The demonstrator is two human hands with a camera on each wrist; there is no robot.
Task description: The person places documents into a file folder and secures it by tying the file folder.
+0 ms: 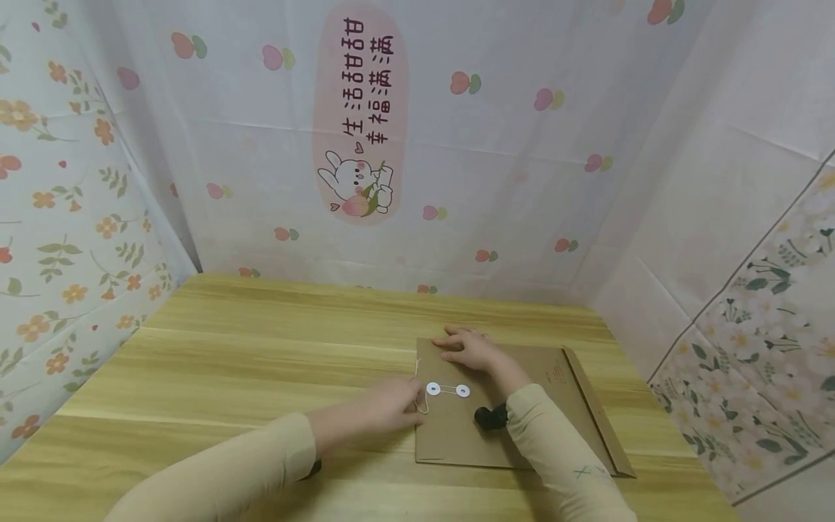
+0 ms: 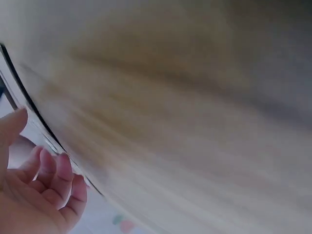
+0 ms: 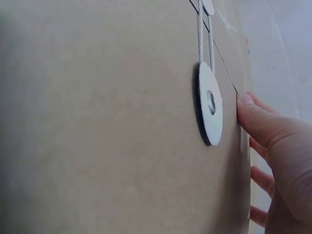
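Note:
A brown kraft document envelope [image 1: 483, 442] lies flat toward the right part of the table, its long flap side at the left. White string runs between two white button discs [image 3: 212, 103], and a loose loop of string [image 1: 425, 404] hangs by the left edge. My right hand [image 1: 472, 349] holds the far edge, thumb [image 3: 253, 114] on the front face and fingertips behind the rim. At the left edge is my left hand [image 1: 394, 404], close to the string loop. In the left wrist view its fingers [image 2: 63, 168] are loosely bent, thumb apart from them.
The wood-grain table [image 1: 261, 348] extends to the left of the envelope. White printed curtains [image 1: 522, 145] enclose the back and both sides. A black wrist camera [image 1: 489, 417] on the right wrist sits over the envelope.

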